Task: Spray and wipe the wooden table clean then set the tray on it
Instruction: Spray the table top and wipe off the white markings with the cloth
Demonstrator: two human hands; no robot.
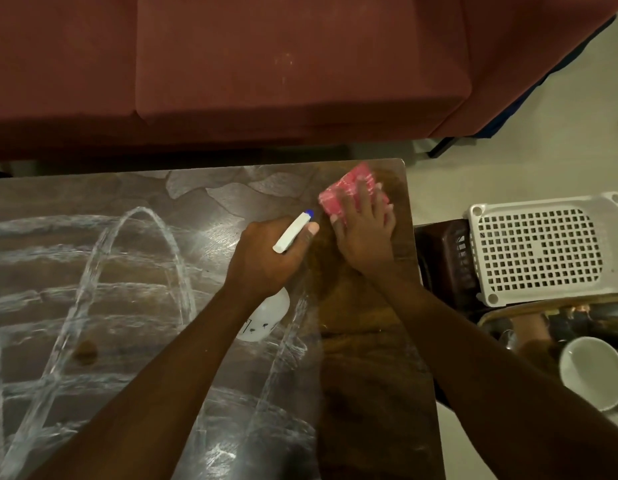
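Note:
The wooden table point(162, 237) fills the lower left, streaked with white marks across its left and middle, while its right strip looks bare brown. My left hand point(266, 258) grips a white spray bottle point(266, 320) with a blue-tipped nozzle point(309, 213) pointing up-right. My right hand point(364, 230) lies flat, pressing a pink cloth point(345, 192) onto the table's far right corner. A wicker-rimmed tray point(508, 311) with dark items and a white bowl point(593, 375) sits to the right, off the table.
A red sofa point(266, 64) runs along the far side of the table. To the right stand a white perforated plastic basket point(542, 247) and a dark brown crate point(446, 258). Pale floor point(577, 116) shows at the upper right.

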